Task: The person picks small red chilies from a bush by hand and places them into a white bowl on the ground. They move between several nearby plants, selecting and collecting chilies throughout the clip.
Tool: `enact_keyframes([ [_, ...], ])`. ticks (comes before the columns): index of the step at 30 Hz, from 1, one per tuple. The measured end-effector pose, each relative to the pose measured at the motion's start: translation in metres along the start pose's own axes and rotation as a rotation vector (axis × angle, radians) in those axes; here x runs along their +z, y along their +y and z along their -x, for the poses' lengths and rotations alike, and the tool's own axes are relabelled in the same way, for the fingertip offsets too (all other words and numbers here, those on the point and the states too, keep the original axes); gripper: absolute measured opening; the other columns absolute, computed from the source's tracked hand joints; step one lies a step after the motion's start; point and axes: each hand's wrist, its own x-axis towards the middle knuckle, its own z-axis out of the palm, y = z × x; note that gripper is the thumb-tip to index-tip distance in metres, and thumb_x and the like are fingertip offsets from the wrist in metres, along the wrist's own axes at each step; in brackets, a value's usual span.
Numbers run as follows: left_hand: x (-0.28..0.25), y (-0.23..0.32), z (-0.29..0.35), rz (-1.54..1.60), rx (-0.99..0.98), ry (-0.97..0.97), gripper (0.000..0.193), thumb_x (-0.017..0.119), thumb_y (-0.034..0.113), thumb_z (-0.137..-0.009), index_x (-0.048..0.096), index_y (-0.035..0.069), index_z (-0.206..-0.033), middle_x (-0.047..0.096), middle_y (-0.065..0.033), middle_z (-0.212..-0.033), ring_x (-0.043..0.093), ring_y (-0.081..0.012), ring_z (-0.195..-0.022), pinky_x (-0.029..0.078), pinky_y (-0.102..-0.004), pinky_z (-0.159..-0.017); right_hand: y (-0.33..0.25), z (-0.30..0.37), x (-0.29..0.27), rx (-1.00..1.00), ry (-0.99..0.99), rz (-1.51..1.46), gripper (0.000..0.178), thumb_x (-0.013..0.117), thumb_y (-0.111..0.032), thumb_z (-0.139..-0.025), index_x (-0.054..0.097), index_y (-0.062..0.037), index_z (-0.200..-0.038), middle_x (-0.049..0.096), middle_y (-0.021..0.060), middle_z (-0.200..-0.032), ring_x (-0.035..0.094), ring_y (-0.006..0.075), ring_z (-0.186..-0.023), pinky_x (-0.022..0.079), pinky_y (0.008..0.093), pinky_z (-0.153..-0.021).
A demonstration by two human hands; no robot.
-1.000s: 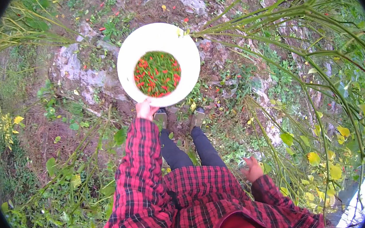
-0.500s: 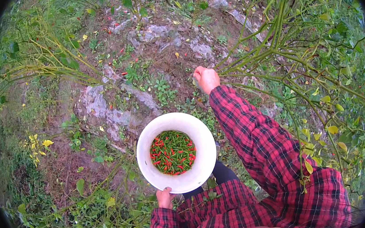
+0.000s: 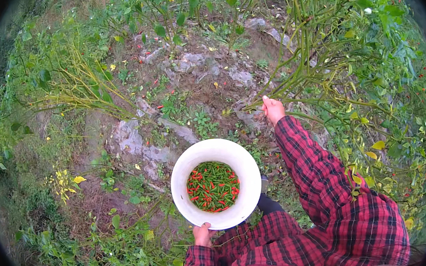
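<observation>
My left hand [image 3: 203,235] grips the near rim of a round white bucket [image 3: 249,181], fingers closed on its edge. Inside lie many small chili peppers [image 3: 212,187], mostly green with red ones mixed in. Farther forward and to the right, my right hand [image 3: 273,110] is closed beside the lower stems of a chili plant [image 3: 302,64]. Its fingertips are partly hidden, and what they hold, if anything, cannot be made out. Both arms wear red and black checked sleeves.
Another plant with bare yellowish stems [image 3: 86,89] leans at the left. Torn grey plastic sheeting [image 3: 133,136] lies on the brown soil, with scattered fallen red peppers. Weeds [image 3: 127,256] grow thickly at the lower left. Leafy branches [image 3: 379,136] spread near my right arm.
My right hand has shifted right and slightly nearer along the plant's stems. The bucket and left hand sit a little farther right and lower in view, as the whole view has shifted.
</observation>
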Motion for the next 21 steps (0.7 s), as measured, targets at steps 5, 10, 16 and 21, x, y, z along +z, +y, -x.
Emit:
enact_keyframes([
  [5,0.0,0.015,0.012,-0.18,0.065,-0.043,0.035,0.044,0.001,-0.075,0.044,-0.007,-0.109,0.055,-0.0178,-0.098,0.059,-0.0303,-0.085,0.052,-0.0413,-0.069,-0.017,0.109,-0.012,-0.001,-0.212,-0.278,0.024,0.051,-0.029,-0.085,0.055,-0.0065,-0.076,0.049,-0.0023,-0.056,0.039,0.0046,-0.04,0.032,0.0197,-0.038],
  [10,-0.004,0.026,0.016,-0.353,0.091,-0.058,0.036,0.043,0.004,-0.076,0.044,-0.006,-0.111,0.056,-0.0177,-0.099,0.059,-0.0303,-0.085,0.052,-0.0416,-0.068,-0.001,0.213,-0.016,-0.571,-0.508,0.303,0.062,0.066,-0.022,-0.072,0.035,-0.0071,-0.125,0.047,0.0147,-0.112,0.051,0.0275,-0.1,0.043,0.0345,-0.083],
  [16,-0.006,0.024,-0.01,-0.64,0.197,-0.138,0.028,0.049,0.004,-0.077,0.049,-0.004,-0.104,0.059,-0.0147,-0.092,0.061,-0.0268,-0.078,0.053,-0.039,-0.063,0.086,0.274,-0.058,0.339,-0.199,0.185,0.083,0.068,-0.038,-0.069,0.027,0.0038,-0.128,0.039,0.0216,-0.125,0.041,0.0316,-0.113,0.034,0.0351,-0.094],
  [21,0.002,0.027,-0.019,-0.816,0.278,-0.296,0.029,0.05,0.004,-0.076,0.051,-0.003,-0.104,0.06,-0.0131,-0.091,0.061,-0.0246,-0.078,0.052,-0.0367,-0.064,0.136,0.345,-0.058,0.832,-0.312,-0.61,0.085,0.064,-0.046,-0.072,0.021,-0.0032,-0.131,0.038,0.0191,-0.126,0.041,0.0313,-0.113,0.032,0.0475,-0.093],
])
